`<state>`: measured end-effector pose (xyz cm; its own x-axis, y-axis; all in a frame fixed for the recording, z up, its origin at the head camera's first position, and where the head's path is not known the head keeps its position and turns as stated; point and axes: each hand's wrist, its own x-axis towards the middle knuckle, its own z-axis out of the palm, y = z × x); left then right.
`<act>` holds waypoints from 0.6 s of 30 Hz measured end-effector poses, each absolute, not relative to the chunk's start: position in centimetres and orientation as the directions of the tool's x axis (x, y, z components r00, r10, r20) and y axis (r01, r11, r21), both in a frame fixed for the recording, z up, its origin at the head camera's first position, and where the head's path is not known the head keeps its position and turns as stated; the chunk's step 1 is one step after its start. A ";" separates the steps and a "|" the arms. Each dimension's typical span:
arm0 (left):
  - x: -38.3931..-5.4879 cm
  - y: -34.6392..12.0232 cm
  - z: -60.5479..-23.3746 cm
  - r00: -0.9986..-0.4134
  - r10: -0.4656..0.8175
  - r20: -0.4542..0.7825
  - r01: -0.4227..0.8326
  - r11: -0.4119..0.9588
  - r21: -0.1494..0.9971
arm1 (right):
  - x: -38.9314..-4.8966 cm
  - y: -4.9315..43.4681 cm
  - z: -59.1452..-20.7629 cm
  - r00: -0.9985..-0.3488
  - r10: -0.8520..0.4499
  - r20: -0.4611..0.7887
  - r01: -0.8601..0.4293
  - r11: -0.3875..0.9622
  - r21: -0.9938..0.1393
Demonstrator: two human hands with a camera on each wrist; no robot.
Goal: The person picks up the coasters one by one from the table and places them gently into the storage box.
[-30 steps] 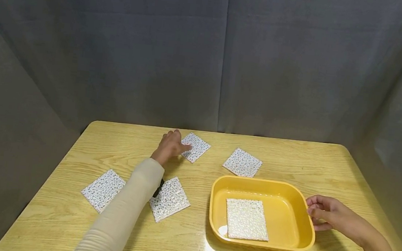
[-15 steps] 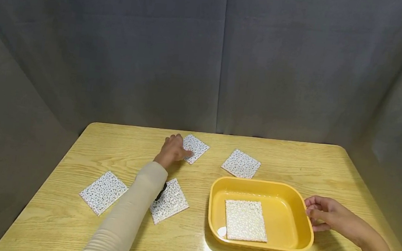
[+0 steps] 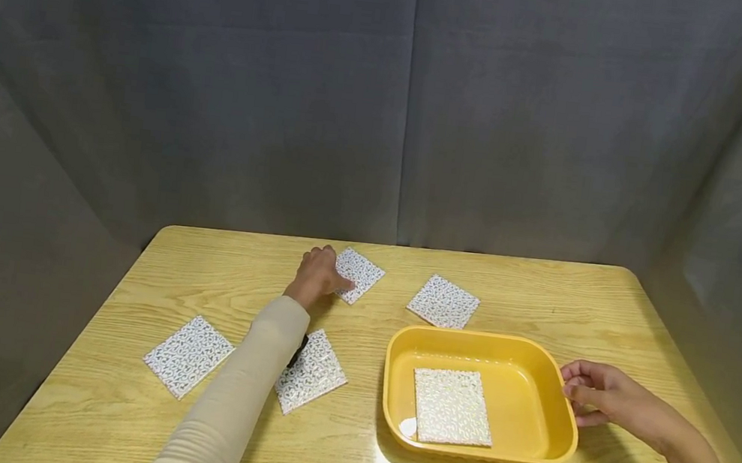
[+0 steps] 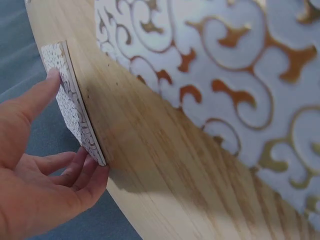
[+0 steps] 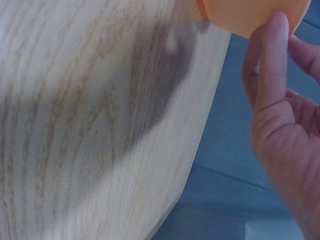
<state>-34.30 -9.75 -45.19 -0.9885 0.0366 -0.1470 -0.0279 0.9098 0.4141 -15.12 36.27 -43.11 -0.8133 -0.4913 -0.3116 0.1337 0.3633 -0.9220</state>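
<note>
At the far edge of the table, my left hand (image 3: 319, 275) grips a square white patterned tile (image 3: 361, 272). In the left wrist view its thumb lies on the tile (image 4: 75, 102) while the other fingers curl at the opposite edge. On the right, my right hand (image 3: 605, 396) touches the outer wall of a yellow plastic basin (image 3: 527, 421), fingers relaxed. The right wrist view shows a fingertip against the basin's wall (image 5: 250, 12). Inside the basin lies another patterned tile (image 3: 454, 408).
Behind the basin lies one tile (image 3: 445, 301). Two more sit at the left, one tile (image 3: 188, 356) left of my forearm and one tile (image 3: 313, 376) partly under it. Grey curtains (image 3: 289, 102) stand around the wooden table (image 3: 87, 413).
My left hand has shifted slightly toward me, its thumb settling on the far tile. The right hand has stayed at the basin. The whole view has drifted slightly.
</note>
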 end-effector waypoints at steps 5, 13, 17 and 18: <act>-34.3 -9.9 -44.9 -0.985 0.023 -0.170 -0.054 0.897 0.438 | -15.1 36.2 -43.0 -0.816 -0.484 -0.316 0.137 0.370 -0.919; -34.1 -9.9 -44.6 -0.982 0.012 -0.189 -0.073 0.896 0.437 | -15.1 36.1 -43.0 -0.811 -0.501 -0.301 0.122 0.358 -0.926; -34.1 -9.8 -44.4 -0.985 0.032 -0.172 -0.043 0.909 0.415 | -15.1 36.2 -43.0 -0.814 -0.487 -0.318 0.139 0.367 -0.920; -34.1 -9.8 -44.3 -0.985 0.035 -0.170 -0.039 0.910 0.413 | -15.1 36.2 -43.0 -0.814 -0.486 -0.318 0.139 0.369 -0.919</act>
